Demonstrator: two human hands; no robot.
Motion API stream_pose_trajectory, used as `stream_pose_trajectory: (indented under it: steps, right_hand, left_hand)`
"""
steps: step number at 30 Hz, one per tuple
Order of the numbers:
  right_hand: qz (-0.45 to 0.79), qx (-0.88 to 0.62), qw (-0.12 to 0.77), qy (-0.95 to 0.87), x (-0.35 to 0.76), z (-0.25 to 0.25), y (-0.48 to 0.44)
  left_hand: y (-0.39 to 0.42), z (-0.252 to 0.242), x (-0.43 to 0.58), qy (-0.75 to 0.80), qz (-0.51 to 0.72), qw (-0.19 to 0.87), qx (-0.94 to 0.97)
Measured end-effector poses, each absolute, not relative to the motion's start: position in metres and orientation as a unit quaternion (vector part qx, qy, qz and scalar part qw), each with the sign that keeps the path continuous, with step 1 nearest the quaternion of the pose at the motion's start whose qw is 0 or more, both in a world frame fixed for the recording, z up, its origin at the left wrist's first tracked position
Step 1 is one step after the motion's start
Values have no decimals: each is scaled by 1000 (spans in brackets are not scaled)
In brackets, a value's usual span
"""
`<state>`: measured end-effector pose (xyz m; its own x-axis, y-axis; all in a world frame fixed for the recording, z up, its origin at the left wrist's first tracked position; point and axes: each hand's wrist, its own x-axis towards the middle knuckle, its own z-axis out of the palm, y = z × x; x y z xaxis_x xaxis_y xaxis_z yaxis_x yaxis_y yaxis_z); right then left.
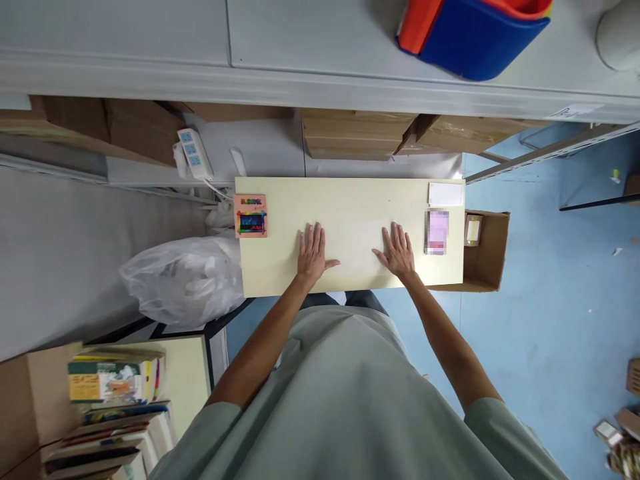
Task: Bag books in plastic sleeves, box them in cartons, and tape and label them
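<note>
My left hand (313, 255) lies palm down on the pale yellow tabletop (350, 200), fingers stretched out and thumb apart. To its left, a pink booklet or box (251, 216) with a dark rainbow-edged picture sits at the table's left edge. Also flat on the surface, my right hand (397, 251) has its fingers spread and holds nothing. Just right of it is a pinkish-purple item (437, 232), blurred out so its kind cannot be told. Behind that item lies a flat white rectangular thing (445, 195) near the back right corner.
An open cardboard box (493, 253) stands below the table's right end. At left are a clear plastic bag (185, 280) and a power strip (195, 153). Books (117, 380) are stacked lower left. A grey shelf (320, 80) crosses the far side, bearing a blue-and-red container (480, 40).
</note>
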<state>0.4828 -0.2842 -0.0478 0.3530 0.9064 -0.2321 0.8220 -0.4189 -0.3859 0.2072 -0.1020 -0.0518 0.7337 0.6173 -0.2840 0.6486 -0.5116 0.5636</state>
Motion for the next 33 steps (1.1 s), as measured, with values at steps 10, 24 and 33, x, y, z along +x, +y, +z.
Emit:
stream_pose_trajectory:
  steps: [10, 24, 33]
  right_hand:
    - [210, -821, 135, -513, 396, -24, -260]
    - [244, -806, 182, -507, 331, -1, -233]
    - [425, -756, 411, -282, 355, 15, -232]
  left_hand:
    - [-10, -28, 95, 568, 75, 262, 777]
    - [56, -32, 80, 738, 56, 274, 614]
    - [-11, 5, 143, 616, 180, 494, 587]
